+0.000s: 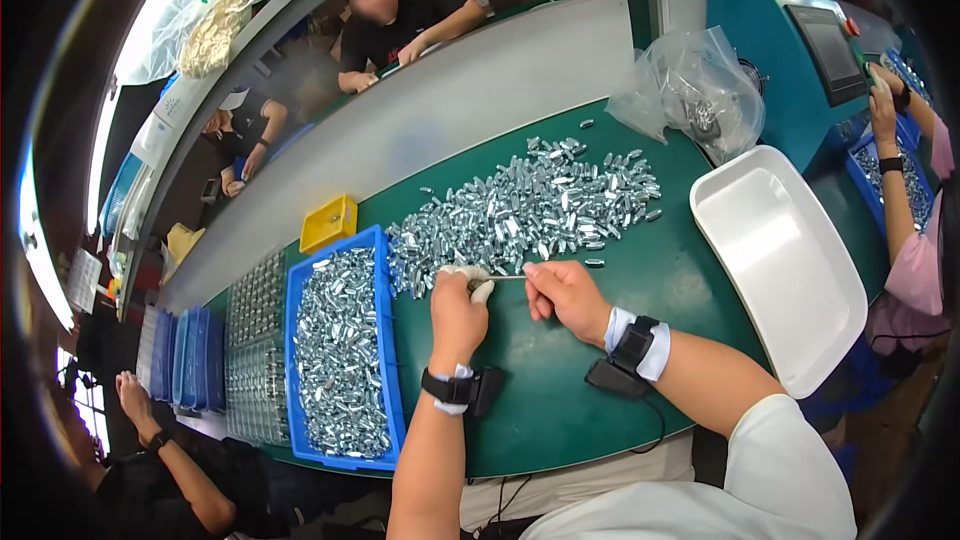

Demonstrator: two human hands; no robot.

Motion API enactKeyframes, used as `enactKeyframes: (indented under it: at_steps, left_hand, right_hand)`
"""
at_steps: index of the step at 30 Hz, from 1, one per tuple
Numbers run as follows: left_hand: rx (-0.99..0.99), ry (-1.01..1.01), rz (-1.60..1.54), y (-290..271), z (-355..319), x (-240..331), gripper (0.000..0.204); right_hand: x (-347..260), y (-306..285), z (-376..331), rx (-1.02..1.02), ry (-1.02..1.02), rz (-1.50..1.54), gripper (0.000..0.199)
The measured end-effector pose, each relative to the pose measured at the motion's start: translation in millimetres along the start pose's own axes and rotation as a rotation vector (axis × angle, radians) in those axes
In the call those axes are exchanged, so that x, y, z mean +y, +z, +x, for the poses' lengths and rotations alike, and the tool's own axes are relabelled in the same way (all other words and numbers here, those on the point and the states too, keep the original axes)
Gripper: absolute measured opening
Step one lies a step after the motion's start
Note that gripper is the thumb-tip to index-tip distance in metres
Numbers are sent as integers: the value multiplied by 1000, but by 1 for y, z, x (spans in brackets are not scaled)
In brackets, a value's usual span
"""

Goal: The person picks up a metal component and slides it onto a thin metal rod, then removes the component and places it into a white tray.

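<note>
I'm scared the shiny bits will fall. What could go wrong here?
The metal parts lie loose on the green table; a sweep of an arm might roll some off. The thin rod between the left hand and right hand could slip or poke a finger. The white tray overhangs the edge and might tip.

Take the heap of small silver metal parts (525, 205) as your landmark: on your side of it the green bench (560, 380) lies bare, so a hand can pass freely between the heap and the bench's near edge. To the left of the heap the blue bin (340, 360) full of parts blocks the way. To its right stands the white tray (775, 265), and behind and to its right the crumpled clear plastic bag (690, 90).
</note>
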State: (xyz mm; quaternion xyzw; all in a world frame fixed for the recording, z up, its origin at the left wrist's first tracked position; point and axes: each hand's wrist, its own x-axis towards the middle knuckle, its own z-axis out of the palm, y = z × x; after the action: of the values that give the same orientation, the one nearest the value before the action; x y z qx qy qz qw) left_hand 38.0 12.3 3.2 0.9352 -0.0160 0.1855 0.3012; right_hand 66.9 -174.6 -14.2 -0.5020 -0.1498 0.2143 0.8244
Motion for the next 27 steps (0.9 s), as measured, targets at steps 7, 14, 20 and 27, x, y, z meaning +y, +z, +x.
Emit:
enactKeyframes:
  at_steps: [7,14,20,27]
  left_hand:
    - [12,-476,-1057,-19,-16,4,23]
    - [125,-518,-1228,-26,-8,5,23]
    - [62,-519,-1376,-20,-22,7,18]
    - [16,-514,-1406,-19,-27,12,18]
  right_hand:
    - [-1,2,5,-39,28,-121,39]
    - [-6,4,13,-82,4,-279,39]
    - [0,9,7,-56,48,-359,39]
    - [-1,8,-1,-39,44,-326,39]
